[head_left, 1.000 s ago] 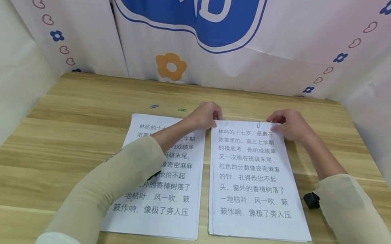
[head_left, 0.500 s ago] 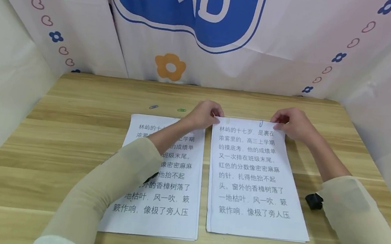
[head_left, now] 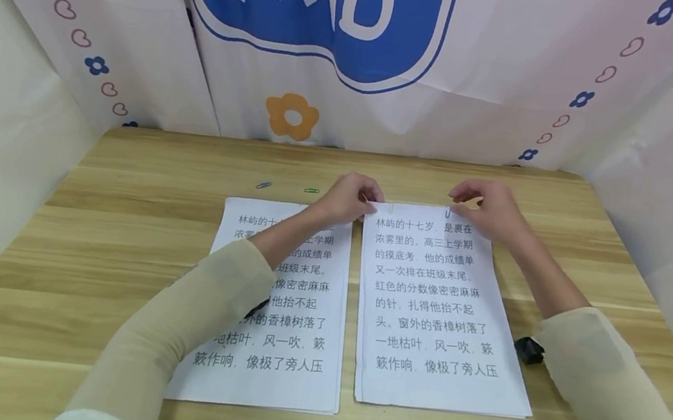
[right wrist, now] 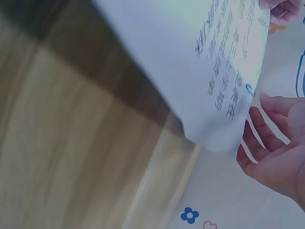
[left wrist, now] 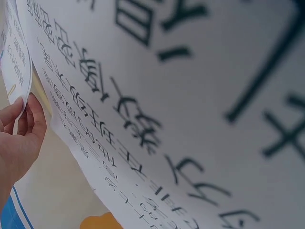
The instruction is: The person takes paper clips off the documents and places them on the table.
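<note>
On the right lies a stack of printed sheets [head_left: 432, 306], with a yellow paper clip [head_left: 391, 208] and a blue paper clip [head_left: 447, 212] on its top edge. My left hand [head_left: 347, 199] pinches the stack's top left corner between thumb and fingers; in the left wrist view this hand [left wrist: 21, 138] is beside the yellow clip. My right hand [head_left: 491, 208] is at the top right, its thumb near the blue clip. In the right wrist view its fingers [right wrist: 257, 138] are loosely bent at the paper's edge, thumb apart from them.
A second stack of printed sheets [head_left: 265, 383] lies to the left, partly under my left forearm. Behind it on the wooden table [head_left: 89, 222] are a loose blue paper clip [head_left: 264, 186] and a green one [head_left: 311, 191]. A printed cloth [head_left: 448, 125] hangs behind the table.
My right hand has let go of the stack's top right corner and moved left, to the blue clip. The left hand keeps its pinch; the right stack has shifted slightly.
</note>
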{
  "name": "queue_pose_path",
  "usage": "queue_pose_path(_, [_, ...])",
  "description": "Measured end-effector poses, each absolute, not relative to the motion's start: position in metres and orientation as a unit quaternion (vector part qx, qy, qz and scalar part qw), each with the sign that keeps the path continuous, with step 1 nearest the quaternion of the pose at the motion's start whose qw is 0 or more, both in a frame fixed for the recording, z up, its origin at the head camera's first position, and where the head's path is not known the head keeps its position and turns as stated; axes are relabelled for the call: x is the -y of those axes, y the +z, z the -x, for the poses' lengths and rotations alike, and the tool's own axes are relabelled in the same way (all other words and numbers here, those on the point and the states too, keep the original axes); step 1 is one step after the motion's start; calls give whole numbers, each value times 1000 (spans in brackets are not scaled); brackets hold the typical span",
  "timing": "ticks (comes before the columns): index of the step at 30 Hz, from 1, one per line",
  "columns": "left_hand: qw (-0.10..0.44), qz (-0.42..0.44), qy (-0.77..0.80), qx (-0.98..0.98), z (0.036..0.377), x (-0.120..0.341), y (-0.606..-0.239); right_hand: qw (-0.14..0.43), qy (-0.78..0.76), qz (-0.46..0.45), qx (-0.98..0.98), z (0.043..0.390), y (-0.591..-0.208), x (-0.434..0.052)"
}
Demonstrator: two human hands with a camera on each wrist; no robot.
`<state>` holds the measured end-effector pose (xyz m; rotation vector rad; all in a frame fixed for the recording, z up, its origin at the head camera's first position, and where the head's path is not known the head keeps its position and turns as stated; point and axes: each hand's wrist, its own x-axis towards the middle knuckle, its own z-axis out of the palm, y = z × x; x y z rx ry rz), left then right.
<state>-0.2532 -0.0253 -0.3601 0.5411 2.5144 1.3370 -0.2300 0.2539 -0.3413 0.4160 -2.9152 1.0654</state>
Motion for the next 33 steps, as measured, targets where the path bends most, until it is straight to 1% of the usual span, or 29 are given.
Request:
queue_pose_path(21, [136,-180,476,-850,249,26,-359,-10,333,-212,919,238,-342,-205])
queue_pose_path(27, [133,-185,479,-848,250,27,-360,-30,328,-230,916,242,-344,-193])
queue_pose_path(33, [125,-195,474,-849,251,25,-362,-34,330,-242,912,244,-344,-185])
